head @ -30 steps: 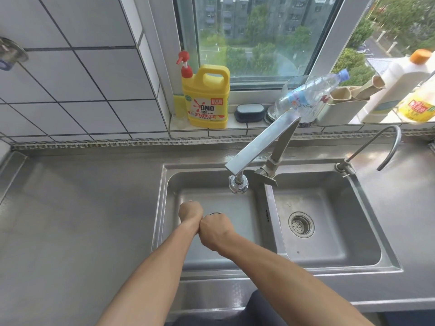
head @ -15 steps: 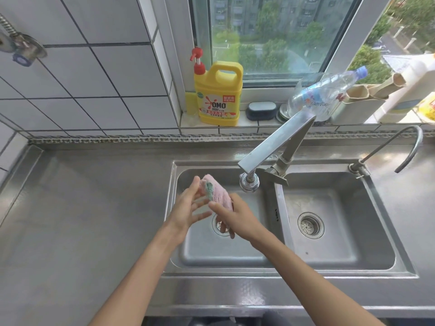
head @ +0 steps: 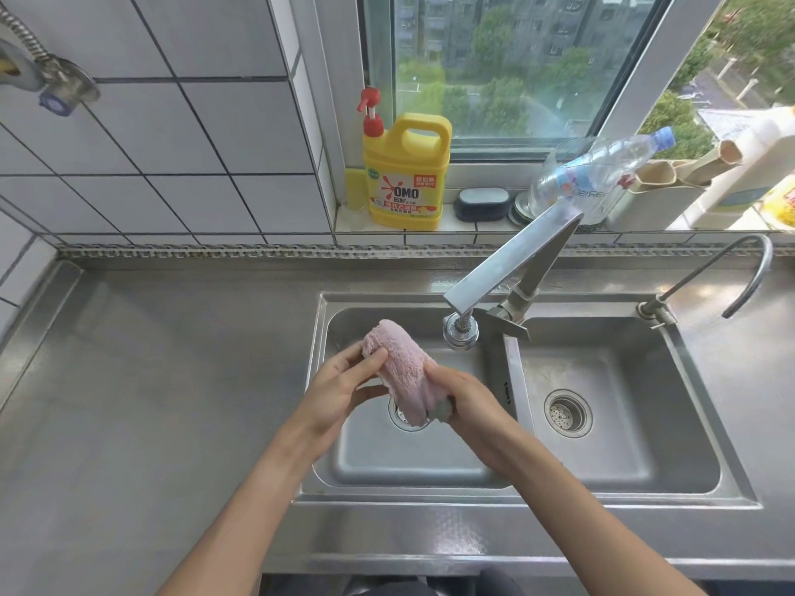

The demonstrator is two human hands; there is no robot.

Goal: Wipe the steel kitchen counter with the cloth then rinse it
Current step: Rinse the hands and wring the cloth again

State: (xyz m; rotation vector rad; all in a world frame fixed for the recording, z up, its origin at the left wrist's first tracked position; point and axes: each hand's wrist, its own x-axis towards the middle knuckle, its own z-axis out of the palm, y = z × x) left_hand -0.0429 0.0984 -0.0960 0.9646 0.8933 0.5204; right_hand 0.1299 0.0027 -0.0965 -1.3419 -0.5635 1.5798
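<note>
A pink fluffy cloth (head: 402,372) is bunched into a roll above the left basin (head: 413,462) of the steel double sink. My left hand (head: 340,391) pinches its upper left end with thumb and fingers. My right hand (head: 466,402) grips its lower right end, fingers curled round it. The cloth hangs over the left drain (head: 402,417). The square steel tap (head: 507,268) ends in a nozzle (head: 460,333) just right of the cloth; no water stream shows. The steel counter (head: 172,402) spreads to the left.
A yellow detergent jug (head: 406,174), a dark soap case (head: 482,204), a clear plastic bottle (head: 598,174) and a beige holder (head: 662,187) stand on the windowsill. A thin curved tap (head: 748,273) rises at the right basin's (head: 611,423) far corner. Tiled wall at the left.
Both hands were fisted together low in the left basin; they have risen and parted, and the pink cloth now shows stretched between them. The view has shifted closer.
</note>
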